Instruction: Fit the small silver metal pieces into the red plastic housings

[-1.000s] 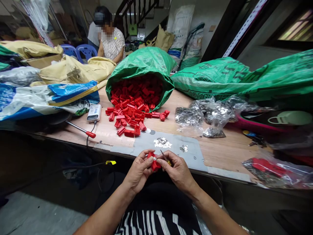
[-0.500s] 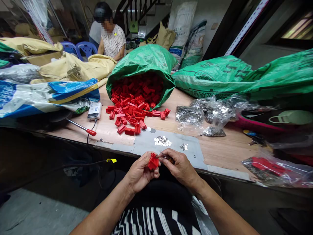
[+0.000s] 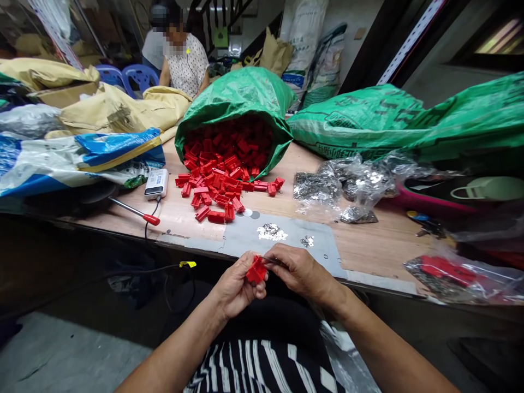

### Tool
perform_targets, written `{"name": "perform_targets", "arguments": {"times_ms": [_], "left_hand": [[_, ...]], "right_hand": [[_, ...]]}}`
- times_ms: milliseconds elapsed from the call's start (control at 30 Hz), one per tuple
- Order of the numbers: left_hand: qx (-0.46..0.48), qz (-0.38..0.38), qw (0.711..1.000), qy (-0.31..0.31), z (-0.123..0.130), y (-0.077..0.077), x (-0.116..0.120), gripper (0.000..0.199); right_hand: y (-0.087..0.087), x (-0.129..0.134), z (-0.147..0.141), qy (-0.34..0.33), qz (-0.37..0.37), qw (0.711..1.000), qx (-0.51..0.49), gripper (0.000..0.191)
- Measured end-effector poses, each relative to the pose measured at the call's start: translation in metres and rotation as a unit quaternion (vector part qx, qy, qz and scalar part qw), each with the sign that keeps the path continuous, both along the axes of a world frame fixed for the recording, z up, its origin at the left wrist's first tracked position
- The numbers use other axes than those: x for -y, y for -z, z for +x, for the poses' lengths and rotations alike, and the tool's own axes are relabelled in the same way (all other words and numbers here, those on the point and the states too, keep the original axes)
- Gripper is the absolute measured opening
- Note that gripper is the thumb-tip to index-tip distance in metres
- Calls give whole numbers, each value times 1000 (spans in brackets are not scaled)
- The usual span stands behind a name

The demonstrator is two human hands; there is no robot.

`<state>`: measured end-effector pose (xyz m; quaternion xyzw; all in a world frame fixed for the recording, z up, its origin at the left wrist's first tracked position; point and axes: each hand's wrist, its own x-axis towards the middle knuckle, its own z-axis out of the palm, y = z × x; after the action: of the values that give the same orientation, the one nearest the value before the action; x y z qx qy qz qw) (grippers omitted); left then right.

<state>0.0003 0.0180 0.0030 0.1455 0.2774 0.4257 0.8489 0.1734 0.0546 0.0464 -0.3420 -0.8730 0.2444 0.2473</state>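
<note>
A red plastic piece [image 3: 256, 271] is held up in front of the table edge by my left hand [image 3: 237, 284], its fingers wrapped round it. My right hand [image 3: 295, 273] pinches a thin dark tool [image 3: 275, 261], whose tip meets the red piece's upper right side. Beyond my hands, small silvery metal parts [image 3: 272, 232] lie on a grey sheet [image 3: 241, 237], with a smaller group [image 3: 307, 240] to their right. Many red pieces [image 3: 216, 188] spill from the mouth of a green sack [image 3: 241, 95] onto the table.
Clear bags of metal parts [image 3: 317, 186] lie right of the sack. A red-tipped lever [image 3: 151, 219] and a white power bank [image 3: 156, 183] are at left. Another bag [image 3: 458, 273] sits at the right edge. A person [image 3: 184, 63] is behind the table.
My right hand has tilted, and the tool lies flatter against the red piece. The whole view has shifted slightly.
</note>
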Motion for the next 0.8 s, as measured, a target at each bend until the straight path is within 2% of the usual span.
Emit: {"name": "perform_targets", "arguments": {"times_ms": [233, 367, 467, 600, 800], "left_hand": [[19, -35, 999, 0, 1, 2, 0, 29], [32, -34, 999, -7, 1, 5, 1, 20], [39, -55, 998, -7, 1, 5, 0, 18], [57, -90, 994, -5, -1, 3, -2, 25], [75, -70, 995, 4, -1, 4, -1, 22]], "right_hand": [[0, 1, -1, 7, 10, 1000, 15, 15], [2, 2, -1, 18, 7, 1000, 10, 15], [1, 3, -2, 17, -17, 1000, -6, 16], [-1, 4, 0, 17, -64, 997, -41, 20], [-1, 0, 4, 54, -123, 990, -54, 9]]}}
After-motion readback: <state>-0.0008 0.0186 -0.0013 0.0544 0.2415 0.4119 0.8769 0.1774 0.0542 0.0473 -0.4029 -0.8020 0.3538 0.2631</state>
